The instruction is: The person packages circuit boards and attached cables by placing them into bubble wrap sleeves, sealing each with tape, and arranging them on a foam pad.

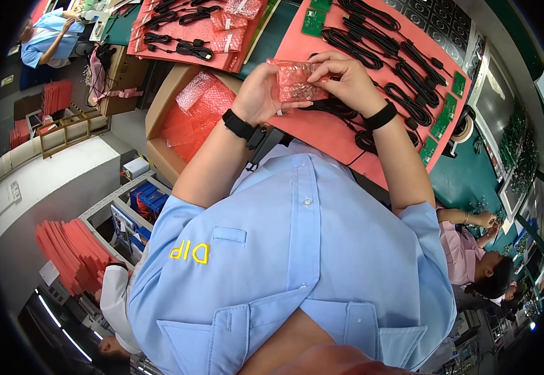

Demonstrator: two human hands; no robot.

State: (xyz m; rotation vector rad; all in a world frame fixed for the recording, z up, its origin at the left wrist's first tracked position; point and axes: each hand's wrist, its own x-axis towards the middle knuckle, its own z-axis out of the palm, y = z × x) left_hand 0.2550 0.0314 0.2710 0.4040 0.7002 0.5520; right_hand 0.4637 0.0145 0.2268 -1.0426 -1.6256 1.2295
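A pink bubble-wrap bag (pixel 292 80) is held up over the near edge of a pink foam sheet (pixel 341 147). My left hand (pixel 256 95) grips its left side, with fingers behind it and along its lower edge. Thumb and fingers of my right hand (pixel 348 80) pinch the bag's right side. Whether anything lies inside the bag, I cannot tell. Coiled black cables (pixel 406 103) lie in rows on the foam beside my right hand. Green circuit boards (pixel 442 124) line the sheet's right edge, and another board (pixel 313 22) lies near its far left corner.
An open cardboard box (pixel 159 103) with pink bubble bags (pixel 200 119) stands left of my hands. Beyond it, another pink sheet (pixel 222 59) carries cables and wrapped packs. A tape roll (pixel 462 132) lies on the green bench (pixel 472 178) at right. Co-workers (pixel 50 40) sit nearby.
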